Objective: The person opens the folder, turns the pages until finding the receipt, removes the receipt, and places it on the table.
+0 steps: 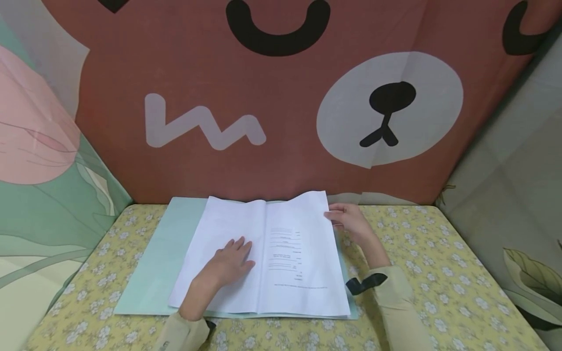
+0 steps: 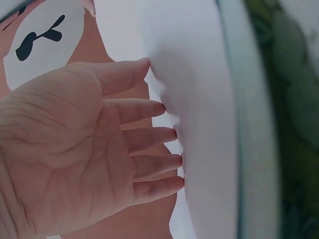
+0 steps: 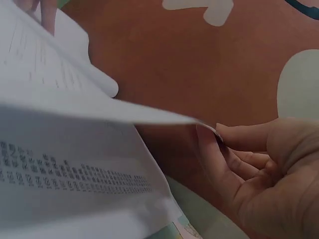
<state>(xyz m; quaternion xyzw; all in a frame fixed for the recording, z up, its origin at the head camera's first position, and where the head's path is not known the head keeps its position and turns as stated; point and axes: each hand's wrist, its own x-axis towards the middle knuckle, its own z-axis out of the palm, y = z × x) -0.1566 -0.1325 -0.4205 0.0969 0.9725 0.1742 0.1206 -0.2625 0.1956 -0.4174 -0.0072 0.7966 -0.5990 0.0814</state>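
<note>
Stapled-looking white sheets lie spread like a booklet on a pale green folder (image 1: 153,263). My left hand (image 1: 228,264) rests on the blank left page (image 1: 232,219), fingers spread and fairly straight; in the left wrist view its fingertips (image 2: 172,134) touch the paper. At the far right edge, my right hand (image 1: 352,222) pinches the printed right page (image 1: 316,243) between thumb and fingers. The right wrist view shows that page (image 3: 124,110) lifted, with another sheet of dense print (image 3: 75,172) beneath it. The print in the head view appears upside down.
A yellow flowered cloth (image 1: 408,273) covers the table under the folder. Behind the table stands a brown fabric backdrop (image 1: 285,122) with a cartoon bear's face, and printed cloth walls (image 1: 509,195) flank both sides. Dark straps (image 1: 366,283) sit at the sleeve cuffs.
</note>
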